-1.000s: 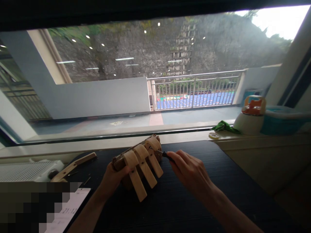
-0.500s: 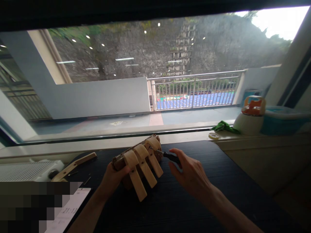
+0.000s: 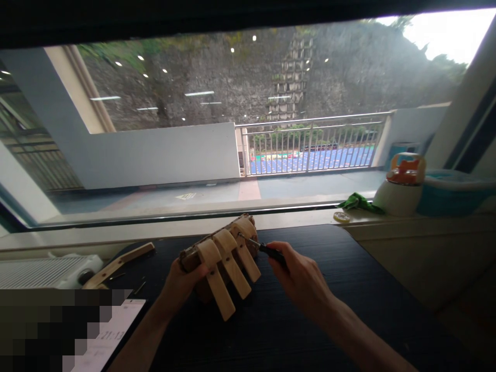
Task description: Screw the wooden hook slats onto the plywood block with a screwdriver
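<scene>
A brown wooden piece with a rough, bark-like top [image 3: 188, 262] is tilted above the dark table. Three pale wooden strips [image 3: 221, 297], each with a curved upper end and a dark hole or screw, hang along its near side. My left hand [image 3: 185, 281] grips the left end of this piece, thumb over its front. In my right hand [image 3: 296, 266] is a screwdriver [image 3: 273, 253] with a black handle, fingers closed round it. Its metal tip meets the upper part of the rightmost strip. The exact contact at the tip is too small to make out.
Loose wooden strips [image 3: 132, 254] and thin metal bits lie at the table's left, beside a white radiator [image 3: 50, 271]. A lit screen [image 3: 110, 333] is at lower left. On the windowsill stand a green cloth [image 3: 360, 202], a white bottle [image 3: 397, 196] and a teal tub [image 3: 449, 194].
My right hand has shifted slightly, and its fingers have closed more tightly round the screwdriver handle. The left hand and the wooden piece stay almost where they were.
</scene>
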A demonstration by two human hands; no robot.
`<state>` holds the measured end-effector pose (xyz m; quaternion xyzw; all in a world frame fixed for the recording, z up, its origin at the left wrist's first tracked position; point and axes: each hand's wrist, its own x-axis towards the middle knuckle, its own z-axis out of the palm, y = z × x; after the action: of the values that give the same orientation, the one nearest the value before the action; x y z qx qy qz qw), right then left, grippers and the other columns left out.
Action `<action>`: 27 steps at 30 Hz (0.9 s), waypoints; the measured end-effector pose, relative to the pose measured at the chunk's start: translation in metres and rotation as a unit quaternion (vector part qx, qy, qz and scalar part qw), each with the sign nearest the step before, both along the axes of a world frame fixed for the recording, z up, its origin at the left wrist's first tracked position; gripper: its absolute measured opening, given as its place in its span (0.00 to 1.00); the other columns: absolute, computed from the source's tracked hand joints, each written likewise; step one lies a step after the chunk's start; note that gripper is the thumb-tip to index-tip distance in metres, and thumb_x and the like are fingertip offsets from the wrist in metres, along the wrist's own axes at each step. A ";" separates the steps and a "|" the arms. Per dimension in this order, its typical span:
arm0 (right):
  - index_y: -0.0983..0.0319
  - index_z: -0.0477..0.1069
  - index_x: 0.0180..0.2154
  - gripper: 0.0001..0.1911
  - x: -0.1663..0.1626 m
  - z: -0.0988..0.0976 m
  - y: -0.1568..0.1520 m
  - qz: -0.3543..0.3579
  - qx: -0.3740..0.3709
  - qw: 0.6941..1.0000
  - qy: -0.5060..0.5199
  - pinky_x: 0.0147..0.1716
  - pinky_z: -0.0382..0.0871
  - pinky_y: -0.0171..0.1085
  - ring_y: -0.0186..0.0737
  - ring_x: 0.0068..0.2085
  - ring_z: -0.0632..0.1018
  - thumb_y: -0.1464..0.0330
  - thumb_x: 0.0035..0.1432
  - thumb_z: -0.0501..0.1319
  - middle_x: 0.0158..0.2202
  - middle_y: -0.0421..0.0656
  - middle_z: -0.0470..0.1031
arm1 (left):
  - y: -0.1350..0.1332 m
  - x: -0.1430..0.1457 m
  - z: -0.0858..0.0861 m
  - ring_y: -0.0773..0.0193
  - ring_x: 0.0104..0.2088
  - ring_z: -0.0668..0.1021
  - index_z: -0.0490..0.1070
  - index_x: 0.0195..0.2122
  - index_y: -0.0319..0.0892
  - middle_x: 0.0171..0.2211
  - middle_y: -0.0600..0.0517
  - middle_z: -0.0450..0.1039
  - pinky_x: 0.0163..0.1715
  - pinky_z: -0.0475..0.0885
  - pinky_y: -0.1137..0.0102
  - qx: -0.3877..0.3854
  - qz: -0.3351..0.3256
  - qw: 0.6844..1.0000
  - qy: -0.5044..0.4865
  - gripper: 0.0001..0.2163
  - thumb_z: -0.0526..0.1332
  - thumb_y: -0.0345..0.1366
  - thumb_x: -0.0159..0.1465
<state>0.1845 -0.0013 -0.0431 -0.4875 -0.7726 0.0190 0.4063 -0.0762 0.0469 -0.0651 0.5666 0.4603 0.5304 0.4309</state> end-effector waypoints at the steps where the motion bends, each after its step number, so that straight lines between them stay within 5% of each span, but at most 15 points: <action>1: 0.61 0.61 0.45 0.11 -0.001 0.000 0.000 -0.003 -0.029 0.999 0.019 0.27 0.63 0.33 0.35 0.28 0.74 0.70 0.60 0.51 0.32 0.41 0.74 | 0.000 0.000 0.000 0.55 0.33 0.79 0.75 0.35 0.38 0.30 0.53 0.79 0.33 0.75 0.68 0.002 -0.001 1.000 0.000 0.14 0.68 0.33 0.46; 7: 0.60 0.61 0.44 0.10 0.000 0.003 -0.002 -0.005 -0.084 0.996 0.036 0.24 0.61 0.33 0.35 0.26 0.73 0.68 0.60 0.51 0.28 0.39 0.73 | 0.002 -0.002 -0.003 0.56 0.32 0.78 0.75 0.34 0.38 0.29 0.53 0.79 0.32 0.75 0.68 0.001 -0.002 1.000 -0.004 0.13 0.68 0.33 0.46; 15: 0.63 0.64 0.46 0.12 0.005 0.005 0.000 0.003 0.114 0.989 -0.090 0.30 0.63 0.35 0.37 0.32 0.72 0.74 0.59 0.51 0.34 0.44 0.70 | 0.002 -0.003 -0.006 0.56 0.33 0.78 0.74 0.37 0.39 0.30 0.53 0.79 0.33 0.75 0.68 0.000 -0.009 1.000 -0.017 0.14 0.68 0.33 0.47; 20: 0.62 0.66 0.48 0.15 0.006 0.002 0.005 0.000 0.165 0.979 -0.118 0.33 0.64 0.35 0.36 0.33 0.71 0.76 0.59 0.52 0.34 0.44 0.70 | 0.003 -0.005 -0.007 0.55 0.34 0.78 0.74 0.36 0.39 0.31 0.53 0.79 0.34 0.74 0.68 0.007 -0.014 1.000 0.011 0.14 0.68 0.32 0.47; 27: 0.63 0.66 0.45 0.12 0.002 0.003 0.000 0.013 0.076 0.997 0.003 0.32 0.65 0.34 0.35 0.34 0.73 0.71 0.61 0.50 0.34 0.44 0.71 | 0.004 -0.005 -0.009 0.55 0.34 0.78 0.73 0.38 0.39 0.31 0.53 0.78 0.33 0.75 0.68 0.014 -0.008 1.000 0.024 0.15 0.67 0.33 0.47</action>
<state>0.1864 -0.0017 -0.0405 -0.4452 -0.7767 -0.0334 0.4444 -0.0813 0.0509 -0.0739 0.5888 0.4584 0.5196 0.4161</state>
